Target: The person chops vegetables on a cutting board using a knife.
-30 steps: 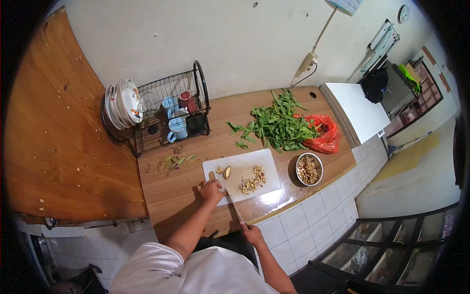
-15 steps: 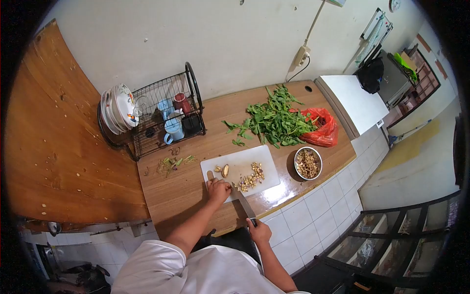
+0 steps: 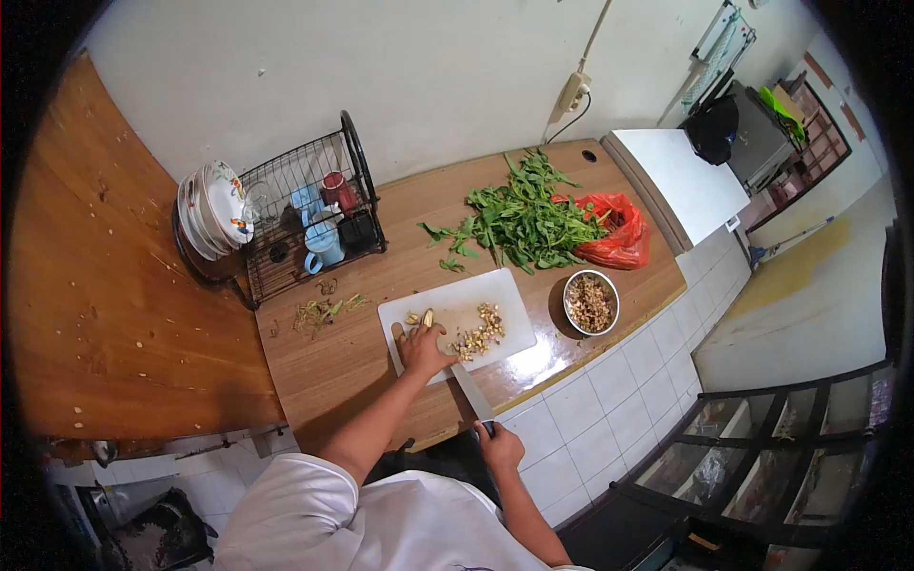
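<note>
Below, the right hand point(image 3: 501, 446) closes around a knife point(image 3: 473, 395), hiding most of its handle; the blade tip lies beside the left hand point(image 3: 425, 351). That hand is partly open, fingers at the uncut pieces point(image 3: 427, 318) on the white cutting board point(image 3: 515, 328), covering some; whether it grips one cannot be told. Chopped pieces point(image 3: 488, 328), too small to identify, lie right of it.

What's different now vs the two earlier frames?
Left hand moved from the cutting board's near-left part farther onto it, fingers now at the larger uncut pieces; can't tell if gripped. Knife shows more of its broad side than in the first frame. Camera view shifted a bit. No visible release. Unchanged: right hand holds the knife; bowl and greens stayed put.
</note>
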A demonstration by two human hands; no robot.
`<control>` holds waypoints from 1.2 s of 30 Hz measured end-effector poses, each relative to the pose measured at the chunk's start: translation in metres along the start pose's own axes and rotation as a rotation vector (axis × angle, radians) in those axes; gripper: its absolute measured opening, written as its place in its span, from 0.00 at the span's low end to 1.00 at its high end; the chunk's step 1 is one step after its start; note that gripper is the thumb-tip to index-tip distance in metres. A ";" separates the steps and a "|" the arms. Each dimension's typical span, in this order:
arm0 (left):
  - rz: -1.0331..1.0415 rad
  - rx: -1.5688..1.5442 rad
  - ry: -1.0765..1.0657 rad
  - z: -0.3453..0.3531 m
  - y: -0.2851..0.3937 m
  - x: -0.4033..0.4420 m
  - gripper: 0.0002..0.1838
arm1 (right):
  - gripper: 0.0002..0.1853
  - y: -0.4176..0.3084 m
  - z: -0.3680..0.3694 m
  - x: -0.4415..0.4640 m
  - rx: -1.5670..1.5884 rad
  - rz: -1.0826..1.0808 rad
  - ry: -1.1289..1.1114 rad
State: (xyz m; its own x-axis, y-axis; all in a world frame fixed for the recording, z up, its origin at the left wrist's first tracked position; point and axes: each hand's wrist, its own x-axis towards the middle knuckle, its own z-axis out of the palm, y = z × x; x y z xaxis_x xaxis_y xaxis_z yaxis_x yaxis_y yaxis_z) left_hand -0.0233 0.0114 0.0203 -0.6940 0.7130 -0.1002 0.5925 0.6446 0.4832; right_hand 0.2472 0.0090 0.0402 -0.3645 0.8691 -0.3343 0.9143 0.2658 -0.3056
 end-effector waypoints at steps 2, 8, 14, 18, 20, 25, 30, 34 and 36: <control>0.027 0.047 0.044 0.003 -0.008 0.007 0.31 | 0.29 0.001 0.000 -0.002 -0.011 -0.022 -0.004; 0.031 -0.020 0.053 -0.002 -0.018 0.017 0.10 | 0.31 0.012 0.000 -0.005 0.034 0.042 -0.094; 0.030 -0.039 0.003 0.002 -0.022 0.001 0.08 | 0.31 0.011 -0.009 -0.009 0.061 0.052 -0.107; 0.065 -0.038 0.088 0.014 -0.022 0.001 0.07 | 0.28 0.019 0.000 -0.009 0.075 -0.005 -0.003; 0.064 -0.053 0.149 0.017 -0.020 0.000 0.07 | 0.28 0.018 -0.004 -0.009 0.072 -0.003 -0.010; 0.089 -0.093 0.000 0.030 -0.020 -0.005 0.07 | 0.28 0.019 -0.007 -0.009 0.100 0.001 -0.004; 0.043 -0.231 0.092 0.026 -0.020 0.003 0.06 | 0.29 0.019 -0.008 -0.007 0.084 0.040 -0.053; -0.071 -0.132 0.186 -0.001 -0.026 0.019 0.07 | 0.30 0.019 -0.010 -0.008 0.083 0.024 -0.074; -0.017 -0.087 0.242 -0.014 -0.028 0.026 0.10 | 0.31 0.019 -0.010 -0.011 0.097 0.024 -0.067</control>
State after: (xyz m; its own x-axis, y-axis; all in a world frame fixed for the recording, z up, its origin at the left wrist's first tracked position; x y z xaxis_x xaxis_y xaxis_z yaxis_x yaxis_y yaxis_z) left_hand -0.0633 0.0082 0.0162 -0.7877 0.6084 0.0972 0.5494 0.6223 0.5575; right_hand 0.2701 0.0086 0.0474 -0.3564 0.8441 -0.4006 0.9028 0.2006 -0.3804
